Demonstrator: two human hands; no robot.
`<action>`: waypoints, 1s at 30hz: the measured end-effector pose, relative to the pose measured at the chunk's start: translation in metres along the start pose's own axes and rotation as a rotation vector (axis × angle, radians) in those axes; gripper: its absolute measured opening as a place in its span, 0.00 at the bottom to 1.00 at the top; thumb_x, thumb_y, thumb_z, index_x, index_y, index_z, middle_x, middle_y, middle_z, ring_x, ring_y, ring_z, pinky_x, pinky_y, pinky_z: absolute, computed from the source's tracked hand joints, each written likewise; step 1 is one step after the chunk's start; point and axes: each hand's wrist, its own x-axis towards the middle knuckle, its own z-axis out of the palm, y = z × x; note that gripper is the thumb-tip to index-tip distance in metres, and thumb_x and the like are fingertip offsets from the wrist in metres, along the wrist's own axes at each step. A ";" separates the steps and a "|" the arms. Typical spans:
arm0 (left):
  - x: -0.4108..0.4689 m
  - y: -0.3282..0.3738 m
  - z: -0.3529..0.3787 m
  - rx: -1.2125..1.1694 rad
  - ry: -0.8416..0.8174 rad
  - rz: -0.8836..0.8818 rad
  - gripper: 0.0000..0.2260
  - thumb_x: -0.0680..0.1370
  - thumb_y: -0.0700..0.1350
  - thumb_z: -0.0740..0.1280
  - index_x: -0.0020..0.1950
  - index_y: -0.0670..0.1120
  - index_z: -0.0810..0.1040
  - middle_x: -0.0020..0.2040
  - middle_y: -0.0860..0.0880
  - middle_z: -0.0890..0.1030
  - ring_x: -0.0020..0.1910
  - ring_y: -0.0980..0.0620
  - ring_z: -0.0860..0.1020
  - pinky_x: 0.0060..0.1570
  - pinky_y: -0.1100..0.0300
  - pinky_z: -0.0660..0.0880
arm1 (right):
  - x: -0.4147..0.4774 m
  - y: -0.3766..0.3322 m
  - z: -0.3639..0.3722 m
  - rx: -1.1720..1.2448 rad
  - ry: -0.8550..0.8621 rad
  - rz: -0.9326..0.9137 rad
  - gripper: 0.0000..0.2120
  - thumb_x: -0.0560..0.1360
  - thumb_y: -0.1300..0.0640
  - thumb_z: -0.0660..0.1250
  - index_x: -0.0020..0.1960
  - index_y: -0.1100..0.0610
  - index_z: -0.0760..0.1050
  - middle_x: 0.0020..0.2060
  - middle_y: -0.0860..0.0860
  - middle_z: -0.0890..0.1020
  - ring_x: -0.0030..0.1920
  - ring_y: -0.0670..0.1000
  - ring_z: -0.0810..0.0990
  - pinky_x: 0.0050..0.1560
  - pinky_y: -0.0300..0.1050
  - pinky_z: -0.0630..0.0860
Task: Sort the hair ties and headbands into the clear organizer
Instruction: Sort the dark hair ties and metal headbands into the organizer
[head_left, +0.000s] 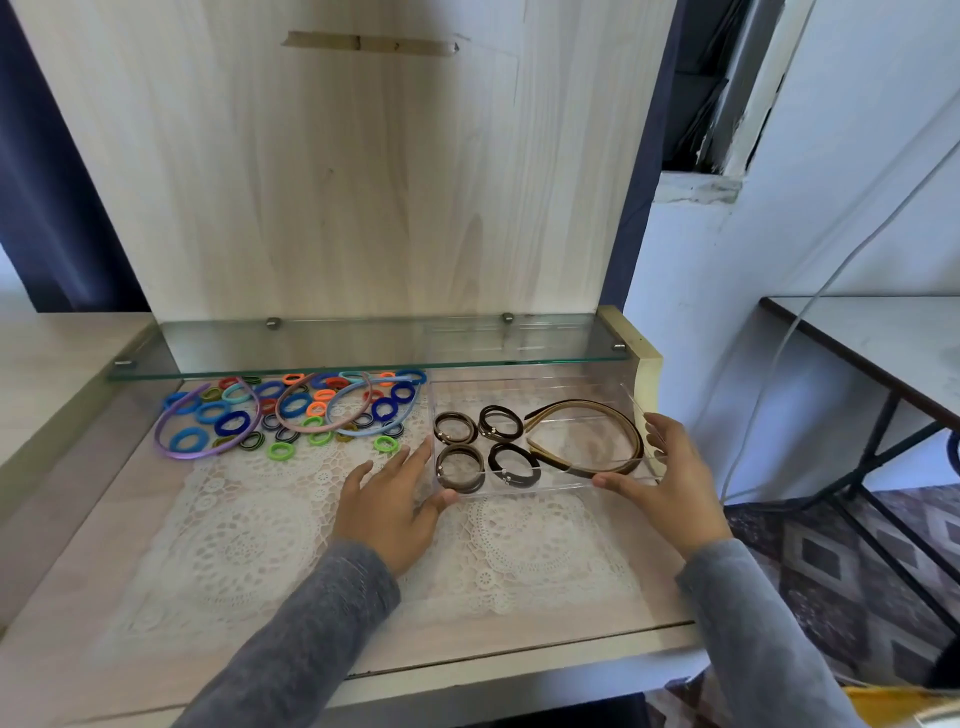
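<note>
Grey sleeves (311, 623) come up from the bottom edge, one on each arm. The left hand (395, 499) lies on the lace mat (249, 525) with its fingers fairly straight and spread. Its thumb touches the front left corner of the clear organizer (540, 488) and its forefinger lies along the left wall. The right hand (670, 483) holds the organizer's right end, thumb stretched along the front edge and fingers curled round the right wall.

The organizer sits on the lace mat at the right side of the table (78, 597), partly under a glass shelf (363, 348). Four small compartments on its left each hold a coil of dark hair ties (460, 467), brown or black. The long compartment on its right holds the brown headbands (587, 436), lying flat with their open ends to the left.

Left of the organizer and just beside it, the coloured hair ties (291, 410) lie loose in a heap: blue, green, orange, red and teal. A purple headband (208, 449), a pink headband (311, 427) and a light blue headband (358, 430) lie among them.

Behind the shelf rises a pale wooden panel (337, 182). Off to the right stand a side table (883, 338) on dark legs, a white cable (779, 364) and a patterned carpet (831, 561).
</note>
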 end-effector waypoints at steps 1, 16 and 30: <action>0.001 0.000 -0.002 -0.001 0.012 0.002 0.29 0.78 0.64 0.52 0.77 0.57 0.52 0.76 0.53 0.61 0.75 0.57 0.56 0.73 0.54 0.47 | 0.002 -0.002 -0.001 -0.003 0.001 -0.005 0.46 0.58 0.50 0.82 0.70 0.53 0.63 0.67 0.51 0.70 0.66 0.48 0.68 0.65 0.41 0.64; 0.006 0.008 -0.010 -0.008 0.044 0.007 0.28 0.79 0.63 0.53 0.77 0.57 0.53 0.75 0.53 0.62 0.74 0.58 0.58 0.72 0.56 0.49 | 0.009 -0.003 -0.006 0.000 -0.001 -0.018 0.47 0.57 0.49 0.81 0.70 0.54 0.63 0.67 0.52 0.70 0.64 0.49 0.69 0.64 0.43 0.66; 0.015 0.010 -0.016 -0.002 0.013 -0.024 0.28 0.79 0.63 0.53 0.77 0.55 0.54 0.76 0.53 0.61 0.74 0.56 0.58 0.72 0.55 0.50 | 0.019 -0.006 -0.002 -0.004 -0.002 -0.014 0.46 0.57 0.49 0.81 0.70 0.54 0.63 0.67 0.53 0.70 0.67 0.51 0.69 0.66 0.46 0.66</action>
